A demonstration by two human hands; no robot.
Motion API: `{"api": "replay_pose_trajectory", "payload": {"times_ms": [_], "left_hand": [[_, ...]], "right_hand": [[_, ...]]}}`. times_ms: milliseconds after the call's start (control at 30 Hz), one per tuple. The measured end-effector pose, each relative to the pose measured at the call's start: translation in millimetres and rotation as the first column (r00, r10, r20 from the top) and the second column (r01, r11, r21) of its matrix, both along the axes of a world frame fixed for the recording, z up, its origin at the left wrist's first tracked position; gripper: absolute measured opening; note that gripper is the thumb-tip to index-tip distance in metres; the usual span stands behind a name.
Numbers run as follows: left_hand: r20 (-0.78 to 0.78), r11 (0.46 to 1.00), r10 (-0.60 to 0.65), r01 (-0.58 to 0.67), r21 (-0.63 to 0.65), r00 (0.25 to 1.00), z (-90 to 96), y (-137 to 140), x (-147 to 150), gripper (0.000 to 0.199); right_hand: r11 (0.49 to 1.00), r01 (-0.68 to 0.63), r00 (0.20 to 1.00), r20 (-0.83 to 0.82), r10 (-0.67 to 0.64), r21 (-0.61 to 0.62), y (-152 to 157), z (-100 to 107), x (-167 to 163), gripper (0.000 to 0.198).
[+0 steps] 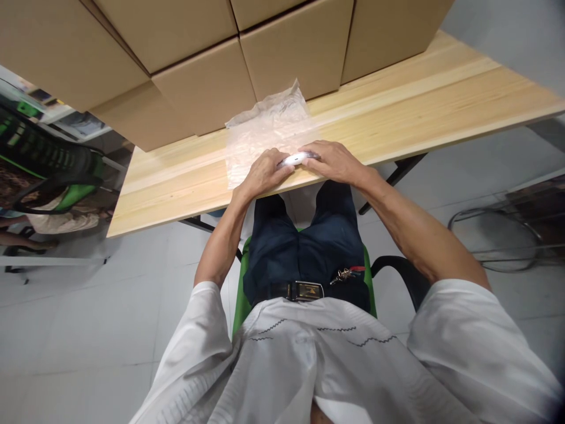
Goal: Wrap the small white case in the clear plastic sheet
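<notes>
Near the table's front edge, my left hand (265,171) and my right hand (336,159) grip a slim white device (296,159) from its two ends. It is seen edge-on, with a small dark slot in the middle of its rim and darker ends by the fingers. Thumbs lie along the near side; the other fingers wrap over the far side, so much of it is covered. Beneath and behind the hands a crumpled, translucent plastic sheet (269,126) lies on the wood.
Cardboard boxes (291,53) stand in a row along the back of the wooden table (441,112). To the left are a green and black mesh chair (48,159) and part of a seated person. A round metal-framed stool (494,235) stands on the floor at right.
</notes>
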State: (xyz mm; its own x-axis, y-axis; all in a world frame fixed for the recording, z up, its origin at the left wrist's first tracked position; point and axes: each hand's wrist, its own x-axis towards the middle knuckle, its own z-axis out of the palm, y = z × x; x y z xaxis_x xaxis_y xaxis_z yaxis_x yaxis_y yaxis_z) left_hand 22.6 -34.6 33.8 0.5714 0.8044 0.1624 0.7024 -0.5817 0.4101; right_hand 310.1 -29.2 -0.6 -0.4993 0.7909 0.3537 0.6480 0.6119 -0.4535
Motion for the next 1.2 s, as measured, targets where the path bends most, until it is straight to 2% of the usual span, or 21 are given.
{"api": "replay_pose_trajectory", "payload": {"times_ms": [200, 333, 533, 700, 933, 1200], "left_hand": [[0.124, 0.999, 0.032, -0.027, -0.042, 0.992, 1.8, 3, -3, 0.037], [0.155, 0.998, 0.022, -0.012, -0.065, 0.988, 0.4, 10, -7, 0.033], [0.184, 0.996, 0.069, -0.057, -0.071, 0.98, -5.1, 20, -8, 0.029], [0.181, 0.993, 0.112, -0.103, -0.06, 0.977, -5.4, 23, -6, 0.03], [0.123, 0.981, 0.191, -0.187, -0.042, 0.974, -0.1, 20, 1, 0.035], [0.086, 0.977, 0.212, -0.211, -0.025, 0.973, -2.6, 20, 3, 0.038]], "right_hand": [[0.998, 0.056, 0.997, -0.046, -0.056, -0.007, 0, 0, -2, 0.057], [0.998, 0.048, 0.994, -0.094, -0.051, -0.031, 4, 1, -2, 0.053], [0.994, 0.087, 0.988, -0.124, -0.095, -0.066, 10, 5, -2, 0.048], [0.991, 0.104, 0.986, -0.124, -0.114, -0.085, 16, 9, -4, 0.047], [0.988, 0.139, 0.989, -0.038, -0.142, -0.072, 24, 13, -9, 0.052], [0.986, 0.164, 0.986, -0.008, -0.164, -0.037, 30, 5, -12, 0.053]]}}
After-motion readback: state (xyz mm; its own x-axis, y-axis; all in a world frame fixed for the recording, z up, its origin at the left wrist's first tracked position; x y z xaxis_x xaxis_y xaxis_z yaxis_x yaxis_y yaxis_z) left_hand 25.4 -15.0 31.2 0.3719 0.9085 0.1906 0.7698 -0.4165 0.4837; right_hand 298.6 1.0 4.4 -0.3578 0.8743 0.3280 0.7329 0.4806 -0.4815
